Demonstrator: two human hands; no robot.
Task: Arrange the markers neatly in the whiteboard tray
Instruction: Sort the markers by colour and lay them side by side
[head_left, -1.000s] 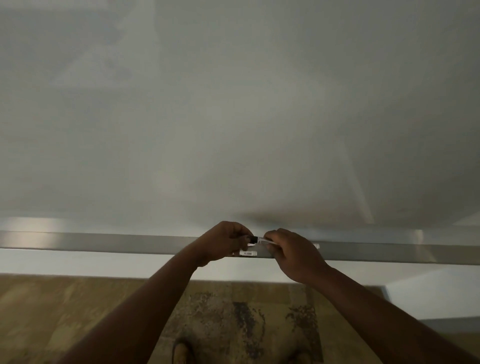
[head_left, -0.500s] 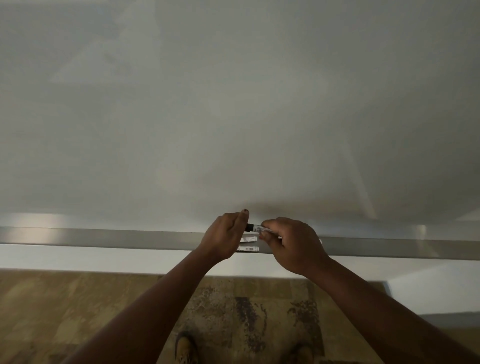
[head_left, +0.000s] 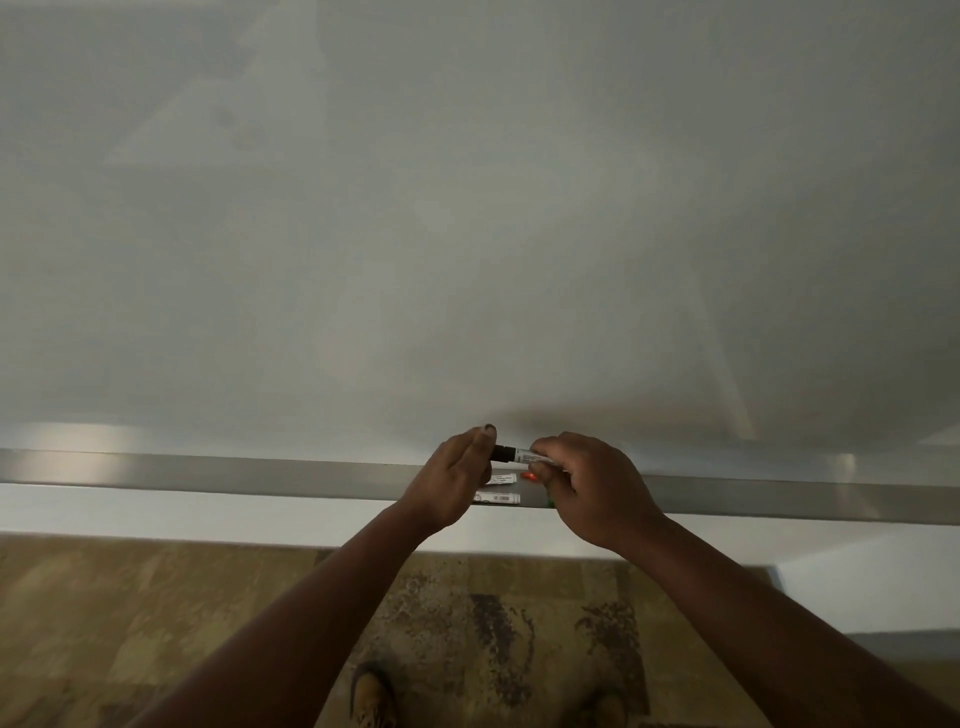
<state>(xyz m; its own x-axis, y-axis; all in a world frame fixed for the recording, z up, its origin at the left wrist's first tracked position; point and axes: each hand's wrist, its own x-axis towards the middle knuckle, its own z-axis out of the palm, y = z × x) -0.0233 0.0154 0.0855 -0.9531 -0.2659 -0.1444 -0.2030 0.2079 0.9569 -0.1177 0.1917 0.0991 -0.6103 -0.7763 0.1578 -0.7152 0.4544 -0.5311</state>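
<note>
A long grey metal whiteboard tray runs across the view below the whiteboard. My right hand grips a white marker with a black cap, held level just above the tray's back edge. My left hand is at the cap end, fingers extended and touching the black cap. Two more white markers lie in the tray between my hands: one with a red end and one nearer the front edge. A green bit peeks out under my right hand.
The blank whiteboard fills the upper view. Below the tray is a pale wall strip, then a patterned brown carpet with my shoes at the bottom edge.
Both hands have risen slightly with the black-capped marker. My left hand has opened from a curled grip, its fingers now straight against the cap. The markers lying in the tray have come into view.
</note>
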